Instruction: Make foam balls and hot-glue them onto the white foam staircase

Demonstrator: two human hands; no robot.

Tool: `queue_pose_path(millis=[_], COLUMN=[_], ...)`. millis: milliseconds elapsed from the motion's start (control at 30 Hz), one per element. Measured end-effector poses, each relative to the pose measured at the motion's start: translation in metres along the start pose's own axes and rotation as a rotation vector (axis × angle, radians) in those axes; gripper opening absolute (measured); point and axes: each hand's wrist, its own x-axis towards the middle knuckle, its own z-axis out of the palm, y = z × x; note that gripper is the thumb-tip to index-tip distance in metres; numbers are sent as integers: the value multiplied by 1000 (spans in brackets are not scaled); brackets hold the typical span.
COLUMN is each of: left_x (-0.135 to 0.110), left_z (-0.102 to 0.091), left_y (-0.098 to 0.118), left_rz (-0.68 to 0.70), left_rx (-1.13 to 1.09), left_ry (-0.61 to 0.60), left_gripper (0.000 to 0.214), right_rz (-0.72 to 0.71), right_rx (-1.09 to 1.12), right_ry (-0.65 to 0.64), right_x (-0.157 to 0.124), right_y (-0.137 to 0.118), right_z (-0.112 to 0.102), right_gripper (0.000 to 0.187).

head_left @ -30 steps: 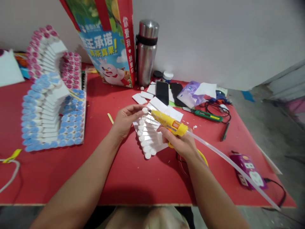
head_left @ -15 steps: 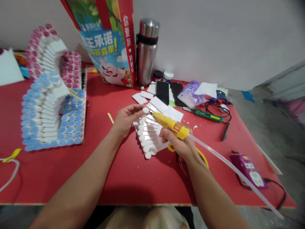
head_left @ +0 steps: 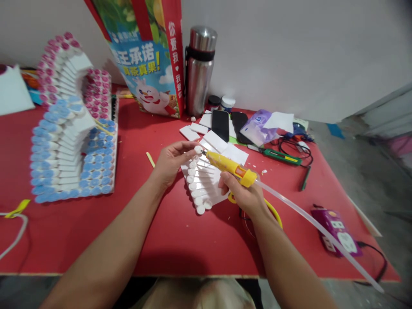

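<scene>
My left hand (head_left: 174,161) pinches a small round white piece (head_left: 198,149) between its fingertips. In my right hand (head_left: 243,191) is a yellow hot glue gun (head_left: 227,164), its nozzle against or very close to that piece; I cannot tell whether they touch. A long translucent glue stick (head_left: 309,214) sticks out of the gun's back. Beneath both hands lies a white fan-shaped model (head_left: 206,184) made of flat strips, with several round white pieces along its left edge.
Two curved models stand at the left, one blue-tipped (head_left: 58,150), one pink-tipped (head_left: 48,77). Behind are a printed bag (head_left: 151,64) and a steel flask (head_left: 200,71). Phones (head_left: 220,125), a green-handled tool (head_left: 281,156) and a purple box (head_left: 336,231) lie rightward on the red table (head_left: 193,249).
The hands, the glue gun and the white piece keep almost the same pose. The whole view has shifted very slightly.
</scene>
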Motion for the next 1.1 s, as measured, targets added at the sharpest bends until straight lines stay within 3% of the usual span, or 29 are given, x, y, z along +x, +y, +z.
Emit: queue_pose_path(millis=[500, 867, 1100], left_x=[-1, -1, -1], left_z=[1, 1, 1], left_y=[2, 1, 1], left_rz=[0, -1, -5], left_rx=[-9, -1, 2], left_ry=[-17, -9, -1], left_gripper=[24, 26, 26], right_rz=[14, 14, -18], right_rx=[-23, 42, -47], right_ry=[-2, 38, -24], right_x=[1, 0, 2], right_y=[6, 10, 4], right_z=[0, 2, -1], right_gripper=[60, 54, 56])
